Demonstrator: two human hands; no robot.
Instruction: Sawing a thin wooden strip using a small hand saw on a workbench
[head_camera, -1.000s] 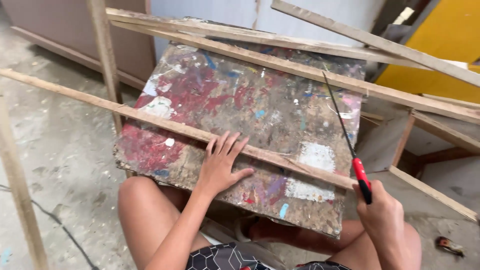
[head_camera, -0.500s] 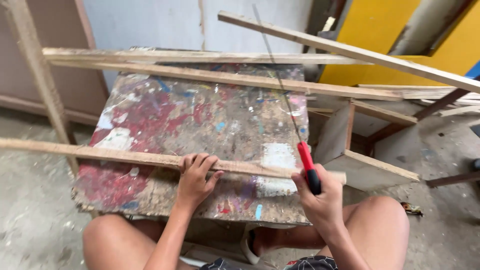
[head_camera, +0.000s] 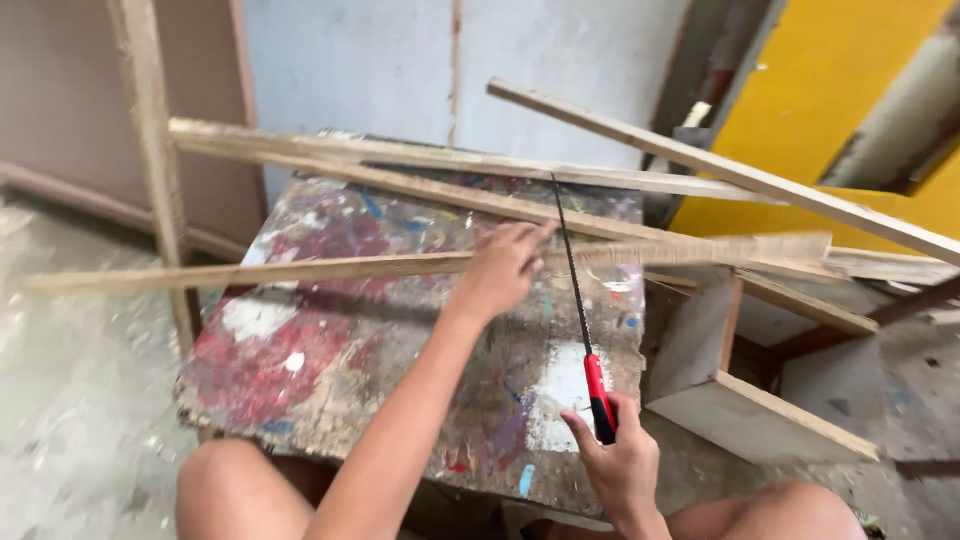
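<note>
My left hand (head_camera: 500, 268) grips a long thin wooden strip (head_camera: 300, 268) and holds it lifted across a paint-stained board (head_camera: 330, 350). The strip runs from the far left out past the board's right edge and looks blurred. My right hand (head_camera: 622, 462) holds a small saw (head_camera: 580, 300) by its red and black handle, near the board's front right corner. The thin dark blade points away from me and crosses the strip just right of my left hand.
Two more long wooden strips (head_camera: 420, 160) lie across the board's far side. Another slat (head_camera: 740, 175) slants at the upper right. A wooden frame (head_camera: 770, 400) stands to the right, a post (head_camera: 150, 150) at the left. Bare knees show below, concrete floor (head_camera: 70, 400) at left.
My left hand has moved up and away from the near edge, carrying the strip toward the board's middle. The saw blade now crosses the strip.
</note>
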